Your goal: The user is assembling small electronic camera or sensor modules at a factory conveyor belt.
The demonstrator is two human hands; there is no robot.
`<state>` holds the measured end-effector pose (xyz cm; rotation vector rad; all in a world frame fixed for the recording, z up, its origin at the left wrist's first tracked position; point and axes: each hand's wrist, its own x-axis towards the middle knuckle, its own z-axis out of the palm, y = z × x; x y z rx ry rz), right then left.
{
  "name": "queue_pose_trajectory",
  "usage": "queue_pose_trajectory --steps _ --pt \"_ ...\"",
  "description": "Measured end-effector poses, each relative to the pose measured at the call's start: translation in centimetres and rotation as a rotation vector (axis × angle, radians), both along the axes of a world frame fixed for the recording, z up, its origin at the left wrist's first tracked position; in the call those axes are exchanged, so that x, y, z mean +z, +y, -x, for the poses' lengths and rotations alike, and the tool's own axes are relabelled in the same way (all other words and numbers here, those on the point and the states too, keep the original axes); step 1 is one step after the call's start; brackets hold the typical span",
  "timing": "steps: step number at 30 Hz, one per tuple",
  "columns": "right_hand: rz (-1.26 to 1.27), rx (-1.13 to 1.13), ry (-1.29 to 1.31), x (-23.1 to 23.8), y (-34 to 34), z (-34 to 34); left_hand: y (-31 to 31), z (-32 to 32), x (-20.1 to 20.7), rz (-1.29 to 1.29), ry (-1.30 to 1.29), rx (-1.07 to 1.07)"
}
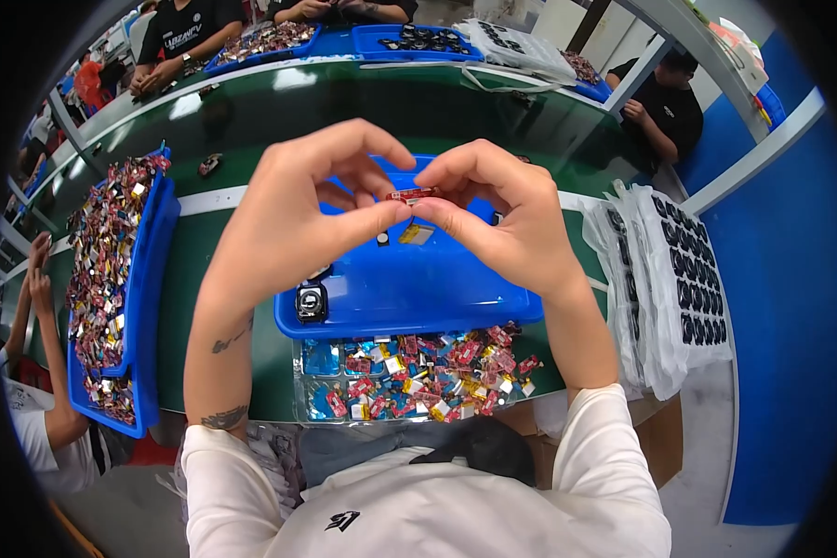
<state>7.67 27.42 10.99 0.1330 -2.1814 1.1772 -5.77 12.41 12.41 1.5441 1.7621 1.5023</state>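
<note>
A small red circuit board (411, 195) is held up over a blue plastic tray (409, 302). My right hand (516, 219) pinches its right end between thumb and forefinger. At the other end, my left hand (293, 209) closes on the board with its thumb and curled fingers, its forefinger lifted clear. A silver and yellow battery pack (417, 233) hangs just below the board. In the tray's left corner sits a black square device with a round lens-like front (312, 302); my hands hide part of the tray.
Close to my body, a clear tray (309, 395) holds many loose red boards with batteries. A blue bin (149, 307) heaped with similar boards stands left. White foam trays of black parts (688, 270) lie right. Across the green bench (251, 121), other people work beside more blue trays (367, 42).
</note>
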Motion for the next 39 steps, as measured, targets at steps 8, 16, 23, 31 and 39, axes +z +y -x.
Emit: queue_pose_trajectory --steps 8,16,23,31,39 --pt "0.058 -0.036 0.118 -1.0 2.4 0.4 2.2 -0.6 -0.5 -0.167 0.106 0.016" --pt "0.146 -0.192 0.083 0.4 2.1 -1.1 1.4 -0.2 0.0 -0.177 0.228 0.080" --pt "-0.498 -0.615 1.243 8.0 4.7 0.2 -0.4 0.1 0.1 -0.258 0.189 0.153" --pt "-0.958 -0.855 0.974 20.1 14.2 9.5 0.5 -0.3 1.0 -0.295 0.257 0.129" --pt "-0.938 -1.090 0.595 13.8 15.3 7.4 -0.8 -0.5 1.1 -0.336 0.355 0.142"
